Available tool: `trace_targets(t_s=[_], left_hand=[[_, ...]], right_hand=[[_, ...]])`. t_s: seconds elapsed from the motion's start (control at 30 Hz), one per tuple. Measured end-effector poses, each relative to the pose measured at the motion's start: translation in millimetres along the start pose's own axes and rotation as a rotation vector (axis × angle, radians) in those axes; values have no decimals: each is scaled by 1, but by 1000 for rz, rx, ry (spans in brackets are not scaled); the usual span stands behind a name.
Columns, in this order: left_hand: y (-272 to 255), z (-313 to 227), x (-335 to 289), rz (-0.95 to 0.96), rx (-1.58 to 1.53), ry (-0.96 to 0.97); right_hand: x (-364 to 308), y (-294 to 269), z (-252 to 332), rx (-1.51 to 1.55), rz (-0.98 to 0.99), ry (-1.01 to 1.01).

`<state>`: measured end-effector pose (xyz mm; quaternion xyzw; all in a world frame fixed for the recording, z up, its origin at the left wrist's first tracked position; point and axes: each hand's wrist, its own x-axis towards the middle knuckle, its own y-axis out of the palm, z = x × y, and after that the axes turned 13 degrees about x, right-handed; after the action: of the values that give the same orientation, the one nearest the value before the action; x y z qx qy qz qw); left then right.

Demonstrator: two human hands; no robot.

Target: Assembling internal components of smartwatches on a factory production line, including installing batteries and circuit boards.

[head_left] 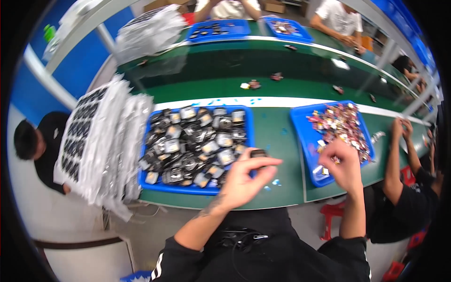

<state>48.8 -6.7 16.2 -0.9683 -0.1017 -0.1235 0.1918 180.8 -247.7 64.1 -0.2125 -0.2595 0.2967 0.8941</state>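
My left hand [247, 182] is closed around a small dark round-edged piece [258, 153], which shows above the index finger beside the left tray's right edge. Most of that piece is hidden by the fingers. To its left, a blue tray [189, 189] is heaped with small black pieces in clear wrapping [190, 136]. My right hand [344, 162] hovers over the near part of a second blue tray [304, 141], its fingers curled in a pinch. Small red, gold and silver parts [339, 120] fill that tray; what the pinching fingers hold is too small to name.
Stacked plastic-wrapped trays of black pieces [84, 136] stand left of the blue tray. Beyond a white strip, a green belt [206, 87] carries scattered small parts [254, 84]. Co-workers sit across and at right [404, 188]; another person [47, 145] is at left. A red stool [330, 218] stands below.
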Motion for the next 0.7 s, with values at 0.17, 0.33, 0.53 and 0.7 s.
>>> trace_targets(t_s=[0.17,0.33,0.53,0.7], left_hand=[[3,-3,6,324,-166,-19],[-5,4,-8,310,-594,-279],[-1,3,-13,281,-671,-318],[15,9,-22,6,-386,-44]], right_hand=[[10,41,52,236,354,-52],[21,53,52,424,368,48],[12,62,40,737,312,237],[4,77,34,946,161,317]])
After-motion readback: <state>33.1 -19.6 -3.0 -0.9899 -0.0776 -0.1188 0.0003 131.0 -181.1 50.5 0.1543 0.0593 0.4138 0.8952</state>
